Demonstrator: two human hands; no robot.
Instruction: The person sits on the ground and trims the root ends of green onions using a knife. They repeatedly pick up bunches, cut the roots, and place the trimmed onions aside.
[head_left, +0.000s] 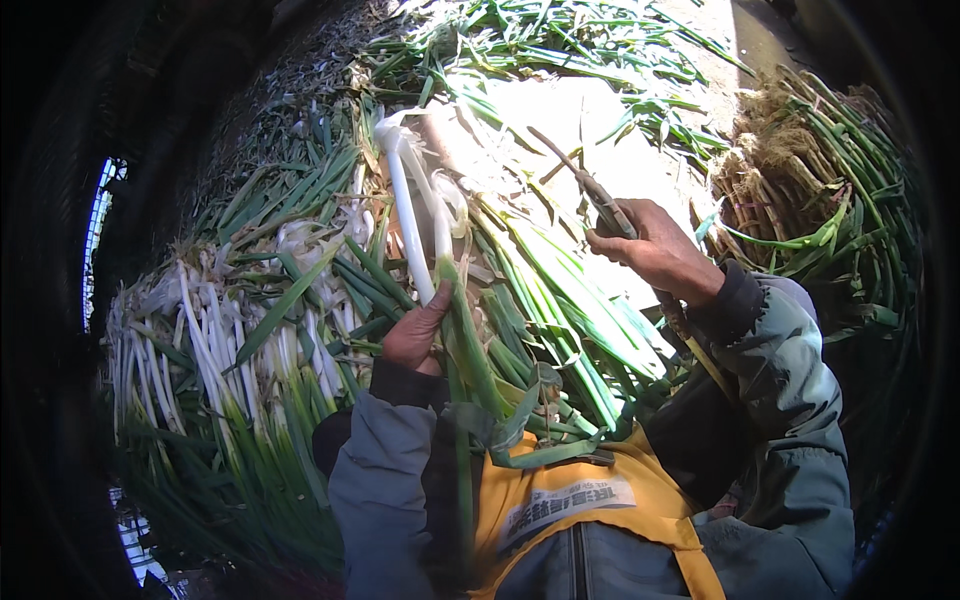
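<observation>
My left hand (417, 330) grips a long green onion (409, 225) around the middle, its white end pointing away from me. Loose pale outer skin (450, 202) hangs beside the bare white stem, and the green leaves run down toward my lap. In my right hand (664, 251) is a dirty, thin-nozzled wand (600, 196) that looks like an air blow gun. A hose (705, 360) trails from beneath that hand past my sleeve. The wand's tip is apart from the onion, up and to the right of it.
White-stemmed green onions (217, 352) are piled at left. Onions with brown roots (780, 165) lie stacked at right. Cut leaves (540, 45) and dry peelings (300, 97) litter the ground ahead. More green leaves (562, 292) rest before my yellow apron (570, 487), which bears writing.
</observation>
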